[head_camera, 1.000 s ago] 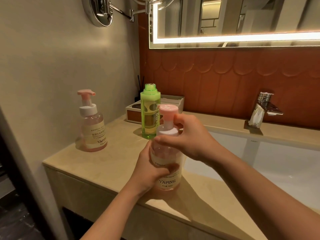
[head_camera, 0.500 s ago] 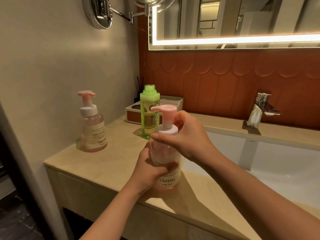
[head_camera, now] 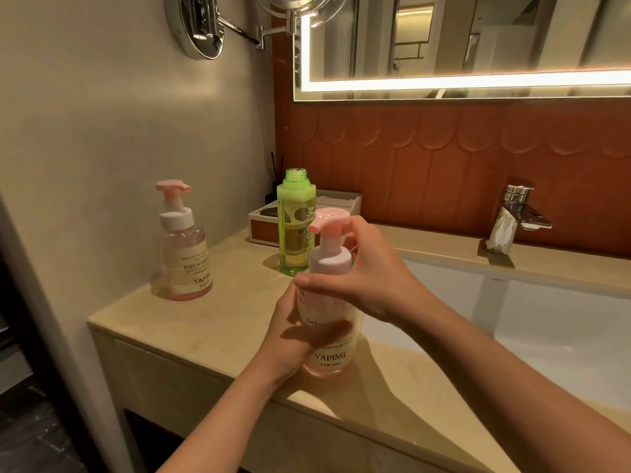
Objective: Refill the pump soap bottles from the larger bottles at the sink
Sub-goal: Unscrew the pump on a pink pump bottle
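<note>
My left hand covered the middle of the label on the pump bottle, so that only "YAPING" and a few letters above it could be read; my fingers went round the back, out of sight; the fingers of my right hand were likewise hidden behind the white collar. The green bottle stood behind, its lower right side blocked by the pump; the sink ran off the right edge of the frame. Whether the pump bottle's base sat on the counter or just above it I could not tell.

The pump bottle stood upright at centre frame, long axis vertical, pink nozzle pointing to the left of the frame; the green bottle was upright too, its neck uncapped.

My left hand wrapped the bottle's lower body, thumb across the front; my right hand curled round the collar, thumb pressed on the front just beneath it. A second pump bottle stood at left of frame, nozzle pointing right.
</note>
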Motion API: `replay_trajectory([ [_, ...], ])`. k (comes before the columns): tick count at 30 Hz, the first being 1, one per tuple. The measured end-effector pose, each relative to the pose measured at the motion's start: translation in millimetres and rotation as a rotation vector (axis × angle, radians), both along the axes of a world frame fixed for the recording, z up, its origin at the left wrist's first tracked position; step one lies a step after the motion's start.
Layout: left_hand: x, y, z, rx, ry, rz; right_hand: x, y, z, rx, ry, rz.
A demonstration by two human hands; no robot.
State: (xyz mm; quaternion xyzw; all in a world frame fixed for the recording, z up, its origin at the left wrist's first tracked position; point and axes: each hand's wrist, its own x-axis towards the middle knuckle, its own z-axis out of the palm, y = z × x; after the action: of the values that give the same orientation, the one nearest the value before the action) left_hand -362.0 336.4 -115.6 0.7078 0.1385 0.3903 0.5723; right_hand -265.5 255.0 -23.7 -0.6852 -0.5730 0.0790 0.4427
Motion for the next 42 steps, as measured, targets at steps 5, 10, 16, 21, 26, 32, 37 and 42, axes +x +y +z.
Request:
replay_trajectory([
  [5,0.9,3.0,-3.8,-0.015,0.014,0.025,2.2,0.0,-4.4,0.119,-0.008,0.025],
  [10,1.0,1.4,-0.2,-0.010,0.020,0.014,13.6,-9.6,1.3,-0.026,0.234,0.348],
  [16,0.9,1.3,-1.2,-0.011,0.031,0.016,-0.1,4.5,-10.9,0.024,-0.080,-0.016],
  [21,1.4,3.3,-3.9,-0.004,0.024,0.045,0.7,1.6,-8.6,0.100,0.021,0.034],
  [26,1.8,0.1,1.4,-0.003,0.029,0.026,13.8,-10.0,2.6,-0.062,0.231,0.279],
  [32,0.5,1.0,-1.6,0.001,0.042,0.025,-0.1,6.1,-16.2,0.017,-0.028,-0.026],
  [37,1.2,2.0,-0.5,0.012,0.037,0.027,5.3,-3.7,-7.7,0.067,0.214,0.215],
  [42,1.6,-0.2,2.4,0.032,0.046,0.022,0.1,-1.6,-10.9,0.042,0.160,0.203],
])
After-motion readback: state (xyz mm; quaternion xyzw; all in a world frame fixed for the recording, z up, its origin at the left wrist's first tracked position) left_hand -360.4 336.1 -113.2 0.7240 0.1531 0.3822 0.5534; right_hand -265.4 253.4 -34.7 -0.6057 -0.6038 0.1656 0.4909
